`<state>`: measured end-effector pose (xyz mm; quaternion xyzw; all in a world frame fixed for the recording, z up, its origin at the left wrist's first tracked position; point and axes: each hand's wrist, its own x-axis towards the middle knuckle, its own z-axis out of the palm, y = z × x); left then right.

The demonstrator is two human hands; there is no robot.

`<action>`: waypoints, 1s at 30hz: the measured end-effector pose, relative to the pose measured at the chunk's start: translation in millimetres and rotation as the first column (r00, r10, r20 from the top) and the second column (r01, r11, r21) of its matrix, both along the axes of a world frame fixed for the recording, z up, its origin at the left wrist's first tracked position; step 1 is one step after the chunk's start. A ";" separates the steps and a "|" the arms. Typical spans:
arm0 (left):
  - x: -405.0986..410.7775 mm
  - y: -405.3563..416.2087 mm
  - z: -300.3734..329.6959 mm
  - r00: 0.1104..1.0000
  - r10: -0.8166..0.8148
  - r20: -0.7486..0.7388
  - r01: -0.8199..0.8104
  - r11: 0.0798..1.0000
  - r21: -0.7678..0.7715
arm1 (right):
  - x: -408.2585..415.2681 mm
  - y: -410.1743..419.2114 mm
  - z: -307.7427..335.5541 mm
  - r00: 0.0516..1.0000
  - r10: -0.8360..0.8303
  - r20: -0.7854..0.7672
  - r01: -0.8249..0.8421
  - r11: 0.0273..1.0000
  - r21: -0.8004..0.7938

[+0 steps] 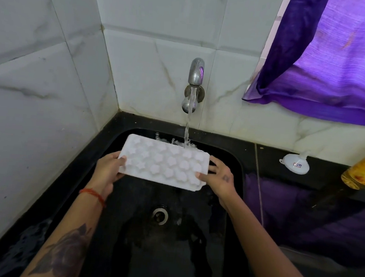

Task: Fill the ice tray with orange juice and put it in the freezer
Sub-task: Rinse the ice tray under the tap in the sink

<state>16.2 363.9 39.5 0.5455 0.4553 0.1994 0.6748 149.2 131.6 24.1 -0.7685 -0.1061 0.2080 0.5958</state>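
A white ice tray (164, 162) with star and flower shaped pockets is held over the black sink (236, 164). My left hand (108, 169) grips its left end and my right hand (220, 175) grips its right end. Water runs from the metal tap (196, 71) onto the tray's far right edge and splashes there. At the right edge of the view, an orange juice bottle (363, 172) leans on the counter, only partly in view.
A small white funnel (295, 163) lies on the black counter right of the sink. A purple curtain (336, 63) hangs at the upper right. White marble tiles form the left and back walls. The sink drain (160, 216) lies below the tray.
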 end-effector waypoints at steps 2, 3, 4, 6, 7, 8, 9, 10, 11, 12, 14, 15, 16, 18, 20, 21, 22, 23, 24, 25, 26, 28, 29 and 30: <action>-10.3 9.0 -8.5 0.999 0.047 -0.026 -0.047 0.999 -0.024 | 0.4 16.7 13.3 0.998 0.032 0.045 -0.033 0.999 0.017; -13.9 11.4 -13.3 0.998 0.058 -0.036 -0.060 0.998 -0.037 | 1.0 23.7 19.6 0.996 0.046 0.070 -0.047 0.999 0.018; -16.8 12.5 -17.9 0.997 0.065 -0.045 -0.067 0.996 -0.053 | 2.0 29.4 25.9 0.994 0.059 0.096 -0.061 0.998 0.014; -18.5 11.2 -26.1 0.997 0.069 -0.045 -0.073 0.992 -0.100 | 3.9 37.1 39.0 0.985 0.082 0.151 -0.083 0.997 0.004; -17.2 8.9 -29.3 0.997 0.065 -0.037 -0.069 0.990 -0.122 | 5.9 38.6 45.0 0.979 0.090 0.180 -0.092 0.996 -0.001; -14.5 5.7 -31.3 0.998 0.058 -0.028 -0.061 0.988 -0.139 | 8.5 38.5 50.7 0.973 0.095 0.211 -0.096 0.995 -0.006; -10.6 1.3 -32.3 0.999 0.047 -0.018 -0.049 0.987 -0.154 | 11.9 36.7 55.9 0.964 0.099 0.245 -0.099 0.995 -0.013; -5.9 -3.8 -32.2 0.999 0.032 -0.005 -0.033 0.985 -0.168 | 15.8 32.8 60.2 0.954 0.103 0.281 -0.100 0.995 -0.025; -0.2 -9.6 -31.2 1.000 0.014 0.011 -0.012 0.984 -0.180 | 20.5 27.4 63.5 0.945 0.105 0.311 -0.099 0.994 -0.035; 5.5 -15.7 -29.5 1.000 -0.010 0.026 0.014 0.982 -0.187 | 25.4 20.6 65.8 0.939 0.100 0.330 -0.093 0.995 -0.038; 17.7 -27.1 -25.5 0.996 -0.078 0.048 0.085 0.981 -0.173 | 35.4 4.2 66.5 0.942 0.063 0.329 -0.059 0.998 -0.022; 24.0 -32.6 -22.4 0.991 -0.119 0.064 0.127 0.979 -0.160 | 40.4 -4.8 64.5 0.948 0.030 0.316 -0.028 1.000 -0.013; 30.2 -37.6 -18.8 0.984 -0.153 0.090 0.165 0.975 -0.151 | 44.7 -13.4 61.6 0.952 -0.003 0.306 0.006 1.000 -0.011; 42.2 -47.6 -10.4 0.967 -0.196 0.162 0.220 0.965 -0.144 | 51.6 -29.4 53.3 0.954 -0.066 0.293 0.077 0.997 -0.026; 52.5 -58.2 -1.4 0.948 -0.233 0.217 0.263 0.957 -0.120 | 57.8 -43.2 41.6 0.958 -0.149 0.246 0.164 0.986 -0.042; 56.7 -63.1 2.6 0.938 -0.257 0.233 0.286 0.953 -0.100 | 59.6 -48.8 35.6 0.956 -0.198 0.216 0.215 0.975 -0.058; 60.2 -66.5 5.6 0.930 -0.279 0.239 0.304 0.949 -0.078 | 60.4 -53.4 29.8 0.951 -0.244 0.190 0.261 0.963 -0.069; 63.1 -69.1 7.8 0.925 -0.295 0.240 0.318 0.946 -0.059 | 60.1 -57.0 24.1 0.945 -0.282 0.163 0.296 0.953 -0.070; 64.3 -70.6 9.0 0.920 -0.302 0.249 0.323 0.945 -0.049 | 58.6 -59.1 19.1 0.942 -0.308 0.135 0.318 0.946 -0.060; 64.0 -70.9 10.0 0.917 -0.295 0.269 0.319 0.946 -0.051 | 56.1 -59.4 15.3 0.941 -0.322 0.105 0.328 0.944 -0.041; 62.5 -70.0 10.2 0.916 -0.275 0.293 0.305 0.951 -0.060 | 52.7 -58.3 12.5 0.941 -0.331 0.072 0.333 0.943 -0.008; 55.3 -64.3 8.2 0.916 -0.217 0.337 0.263 0.960 -0.099 | 44.8 -51.0 9.1 0.941 -0.338 0.007 0.338 0.941 0.036; 49.6 -60.4 6.9 0.915 -0.189 0.355 0.246 0.962 -0.121 | 40.3 -45.4 9.4 0.941 -0.337 -0.014 0.337 0.941 0.021; 42.6 -56.1 5.6 0.918 -0.160 0.363 0.226 0.963 -0.148 | 35.2 -39.0 10.2 0.945 -0.325 -0.035 0.326 0.945 0.008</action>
